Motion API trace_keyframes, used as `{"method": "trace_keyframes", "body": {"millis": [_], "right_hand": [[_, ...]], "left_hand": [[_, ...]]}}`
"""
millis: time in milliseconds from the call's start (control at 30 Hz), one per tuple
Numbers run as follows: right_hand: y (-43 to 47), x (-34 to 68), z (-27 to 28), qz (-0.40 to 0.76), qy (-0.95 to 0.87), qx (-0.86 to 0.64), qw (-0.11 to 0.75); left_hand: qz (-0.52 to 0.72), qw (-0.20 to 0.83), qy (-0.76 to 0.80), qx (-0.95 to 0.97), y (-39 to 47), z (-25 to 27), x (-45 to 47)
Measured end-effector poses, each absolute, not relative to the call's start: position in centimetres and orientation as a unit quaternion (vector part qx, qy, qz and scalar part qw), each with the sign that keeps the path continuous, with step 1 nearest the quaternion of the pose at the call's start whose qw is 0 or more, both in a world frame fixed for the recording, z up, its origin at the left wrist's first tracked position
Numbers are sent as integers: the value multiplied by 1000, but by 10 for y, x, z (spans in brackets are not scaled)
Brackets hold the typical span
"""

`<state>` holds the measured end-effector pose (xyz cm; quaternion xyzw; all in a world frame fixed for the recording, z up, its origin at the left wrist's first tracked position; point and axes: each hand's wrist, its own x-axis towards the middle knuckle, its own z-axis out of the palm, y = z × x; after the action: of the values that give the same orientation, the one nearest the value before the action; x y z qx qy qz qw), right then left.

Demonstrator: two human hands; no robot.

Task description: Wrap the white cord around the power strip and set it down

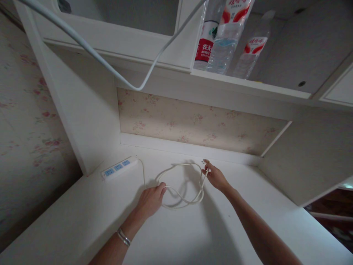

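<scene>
A white power cord [190, 201] lies in loose loops between my two hands, just over the white desktop. My left hand [152, 198] is closed round the left side of the loops, with a bracelet on its wrist. At the other end, my right hand [214, 176] pinches the cord near its plug [205, 161], whose metal prongs point up and left. A white power strip [118, 168] with blue socket faces rests on the desktop to the left, and a cord runs from its right end toward the loops.
Overhead, a white cabinet shelf [248, 86] holds several plastic bottles [224, 46]. A thick pale cable [138, 88] hangs down in front of it. White side panels [93, 106] stand left and right of the desktop [171, 235], with floral wallpaper [193, 117] behind.
</scene>
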<state>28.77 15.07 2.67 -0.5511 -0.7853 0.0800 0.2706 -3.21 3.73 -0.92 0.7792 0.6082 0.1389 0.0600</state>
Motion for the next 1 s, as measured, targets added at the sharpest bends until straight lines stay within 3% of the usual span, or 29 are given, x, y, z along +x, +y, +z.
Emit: {"method": "trace_keyframes", "body": {"millis": [167,300,400,667,1000], "right_hand": [[126,314,18,209,-713,-538,398],[92,323,14,391,-565,-502,525],[73,323,16,457,-454,-459,611],[66,337,35,413,-362,-458,699],[88,420,19,285,-285,-504,764]], "left_hand": [[131,31,636,759,37,-8,-31],[141,10,672,727,39,-7,-31],[138,-7,673,727,40,-8,-31],[176,-54,655,733,43,-10,-37],[192,-22,634,749,45,-6,-45]]}}
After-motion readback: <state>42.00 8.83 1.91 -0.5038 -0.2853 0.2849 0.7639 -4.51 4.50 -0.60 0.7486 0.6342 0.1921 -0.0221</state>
